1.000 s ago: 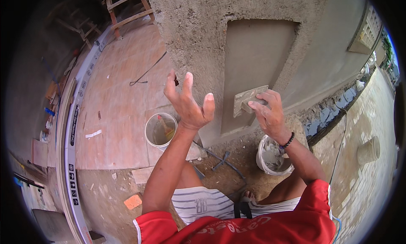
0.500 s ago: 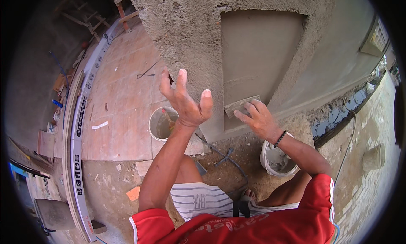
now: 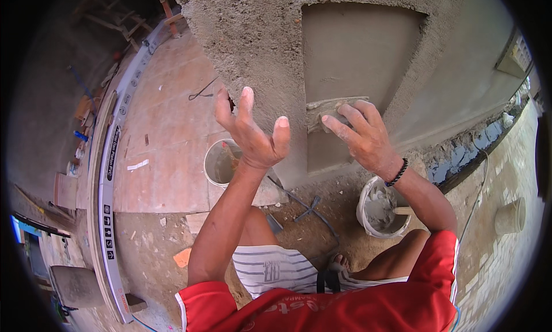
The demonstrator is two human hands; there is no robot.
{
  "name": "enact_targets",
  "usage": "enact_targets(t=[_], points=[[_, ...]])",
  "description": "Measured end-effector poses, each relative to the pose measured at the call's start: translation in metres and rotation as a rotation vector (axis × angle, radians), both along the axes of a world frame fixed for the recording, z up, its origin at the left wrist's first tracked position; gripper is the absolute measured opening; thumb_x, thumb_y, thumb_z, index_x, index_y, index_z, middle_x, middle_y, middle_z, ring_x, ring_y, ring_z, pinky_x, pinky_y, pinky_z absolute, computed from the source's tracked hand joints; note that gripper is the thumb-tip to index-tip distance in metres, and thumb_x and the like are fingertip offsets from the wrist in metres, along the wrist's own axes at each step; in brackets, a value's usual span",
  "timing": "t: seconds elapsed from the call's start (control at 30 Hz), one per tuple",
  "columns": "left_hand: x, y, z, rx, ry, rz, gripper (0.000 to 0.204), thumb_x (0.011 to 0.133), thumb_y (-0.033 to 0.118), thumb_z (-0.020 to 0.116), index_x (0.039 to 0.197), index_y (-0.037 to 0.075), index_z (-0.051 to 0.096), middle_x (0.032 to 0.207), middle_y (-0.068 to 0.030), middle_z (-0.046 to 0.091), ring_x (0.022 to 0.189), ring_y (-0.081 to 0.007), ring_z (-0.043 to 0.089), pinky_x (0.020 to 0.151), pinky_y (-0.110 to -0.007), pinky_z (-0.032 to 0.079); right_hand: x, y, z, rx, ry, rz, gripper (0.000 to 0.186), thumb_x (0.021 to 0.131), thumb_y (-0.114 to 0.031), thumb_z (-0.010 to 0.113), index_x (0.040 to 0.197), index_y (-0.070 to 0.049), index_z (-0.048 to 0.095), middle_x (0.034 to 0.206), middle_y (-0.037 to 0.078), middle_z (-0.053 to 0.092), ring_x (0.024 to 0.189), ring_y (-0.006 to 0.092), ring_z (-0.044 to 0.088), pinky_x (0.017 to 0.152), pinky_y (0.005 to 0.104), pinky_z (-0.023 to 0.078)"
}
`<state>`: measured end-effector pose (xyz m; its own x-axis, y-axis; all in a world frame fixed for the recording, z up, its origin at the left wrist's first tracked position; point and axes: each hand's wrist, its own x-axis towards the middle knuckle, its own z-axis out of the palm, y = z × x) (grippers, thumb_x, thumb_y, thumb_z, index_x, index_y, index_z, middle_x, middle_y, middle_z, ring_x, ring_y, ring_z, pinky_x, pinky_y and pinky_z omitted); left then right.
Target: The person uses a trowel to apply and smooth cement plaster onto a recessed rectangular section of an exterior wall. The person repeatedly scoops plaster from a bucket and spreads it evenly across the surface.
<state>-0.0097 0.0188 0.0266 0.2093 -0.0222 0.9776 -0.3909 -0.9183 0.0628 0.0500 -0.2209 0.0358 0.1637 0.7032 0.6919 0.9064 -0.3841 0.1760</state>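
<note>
My right hand grips a small flat plastering float, its face laid against the smooth recessed panel in the wall. Wet mortar is gathered along the float's upper edge, and my fingers partly cover the tool. My left hand is raised with fingers spread and holds nothing that I can see. It is beside the rough plastered column, left of the panel; whether the fingertips touch the column I cannot tell. A bucket of grey mortar, with a wooden handle sticking out, stands below my right forearm.
Left of my left forearm stands another bucket with a tool in it. A cable crosses the dirt by my foot. A long white boxed length borders the tiled floor. An upturned pail is at the right.
My right hand has moved up the panel with the float, and a mortar ridge now shows above it. The left hand stays spread in nearly the same place. The view has shifted slightly.
</note>
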Motion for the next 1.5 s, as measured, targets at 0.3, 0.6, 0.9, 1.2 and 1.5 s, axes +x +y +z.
enact_targets(t=[0.3,0.6,0.9,1.2,1.5], points=[[0.004,-0.002,-0.002,-0.005,-0.006,0.007,0.072,0.085,0.031,0.053,0.139,-0.008,0.026,0.141,-0.0327,0.017,0.132,-0.0426,0.020,0.109,-0.053,0.017,-0.018,-0.023,-0.070,-0.102,0.175,0.048,0.051,0.074,-0.006,0.062,0.124,-0.017,0.058,0.111,0.008,0.053,0.101,0.0276,0.050,0.083,0.0386,0.046],[0.000,-0.001,-0.002,-0.021,0.011,0.009,0.072,0.084,0.029,0.053,0.140,-0.008,0.025,0.140,-0.0326,0.017,0.133,-0.0421,0.018,0.110,-0.053,0.015,0.011,0.002,0.072,0.132,-0.093,0.082,0.047,0.071,-0.001,0.062,0.116,-0.013,0.061,0.105,0.006,0.056,0.093,0.0265,0.052,0.079,0.0375,0.047],[0.003,-0.003,-0.003,0.001,-0.008,0.003,0.071,0.084,0.028,0.053,0.139,-0.009,0.027,0.140,-0.0318,0.017,0.132,-0.0410,0.019,0.110,-0.052,0.014,0.000,-0.021,-0.118,-0.360,0.145,0.055,0.048,0.079,-0.012,0.057,0.127,-0.017,0.054,0.112,0.006,0.051,0.102,0.0258,0.049,0.078,0.0374,0.044],[0.003,0.000,-0.002,-0.027,-0.002,0.013,0.073,0.084,0.029,0.053,0.140,-0.008,0.024,0.140,-0.0319,0.017,0.133,-0.0426,0.019,0.110,-0.054,0.013,0.014,-0.013,0.054,0.223,-0.067,0.040,0.045,0.072,-0.004,0.064,0.115,-0.016,0.064,0.106,0.006,0.057,0.095,0.0256,0.053,0.082,0.0386,0.046],[0.000,-0.001,-0.001,-0.007,0.018,0.068,0.073,0.086,0.032,0.051,0.141,-0.006,0.023,0.140,-0.0299,0.017,0.133,-0.0424,0.016,0.110,-0.056,0.012,0.022,-0.037,-0.132,-0.216,0.089,0.027,0.047,0.079,-0.010,0.058,0.125,-0.020,0.054,0.112,0.005,0.052,0.101,0.0247,0.049,0.078,0.0374,0.043]])
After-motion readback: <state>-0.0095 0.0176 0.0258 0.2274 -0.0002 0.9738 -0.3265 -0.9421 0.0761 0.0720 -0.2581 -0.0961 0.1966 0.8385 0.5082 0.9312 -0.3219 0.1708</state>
